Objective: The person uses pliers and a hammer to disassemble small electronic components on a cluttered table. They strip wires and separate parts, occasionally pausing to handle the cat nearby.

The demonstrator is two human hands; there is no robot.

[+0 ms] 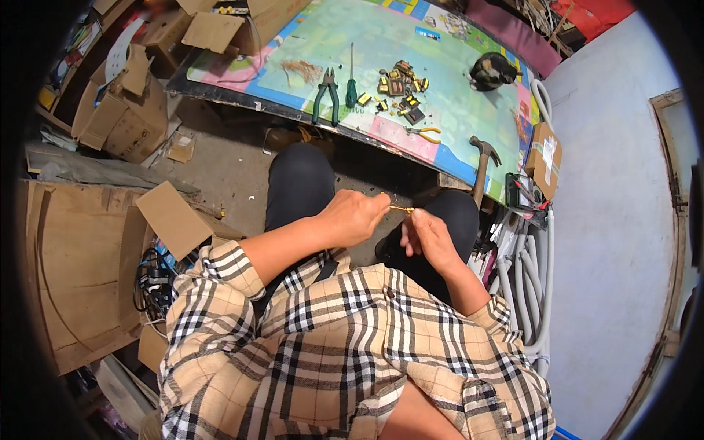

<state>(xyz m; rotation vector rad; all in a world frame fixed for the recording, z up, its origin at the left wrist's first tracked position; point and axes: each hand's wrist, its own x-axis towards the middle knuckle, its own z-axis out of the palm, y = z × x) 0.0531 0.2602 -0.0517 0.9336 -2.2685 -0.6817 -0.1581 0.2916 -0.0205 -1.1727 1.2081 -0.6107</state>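
Above my lap, my left hand [356, 215] and my right hand [431, 239] face each other, fingers closed. A thin copper-coloured wire [400, 208] stretches across the short gap between them, one end pinched in each hand. Beyond my knees lie green-handled pliers [326, 100], a screwdriver [352, 84] and small yellow-handled pliers [424, 133] on the table. A pile of small yellow and dark transformer-like parts [400, 82] sits behind the small pliers. To its left is a loose tangle of fine copper-coloured wire [302, 71].
The table [330, 40] has a colourful cover. A hammer [482, 163] rests on its near right edge, and a cat [493, 71] is on the right side. Cardboard boxes [126, 110] stand at left; grey pipes [529, 286] line the white wall [601, 183] at right.
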